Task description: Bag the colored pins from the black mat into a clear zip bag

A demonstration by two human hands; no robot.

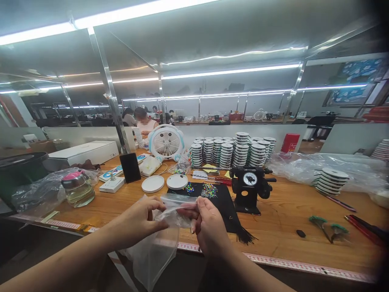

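Note:
A clear zip bag (162, 243) hangs over the table's front edge, its mouth up between both hands. My right hand (209, 223) pinches the top edge of the bag between thumb and fingers. At the bag's left side my left hand (139, 221) is curved, thumb and fingers apart. Just beyond the hands lies a black cloth (225, 202) with a fringed end, bearing small coloured beads (209, 190). Two round white lids (152, 184) lie to its left. A black device with a dial (249, 188) stands at its right.
Stacked white spools (242, 150), a small fan (166, 142) and a black phone (130, 167) stand farther back. A glass jar (78, 190) is at left; more spools (331, 180) and tools (364, 227) lie right. People sit in the background.

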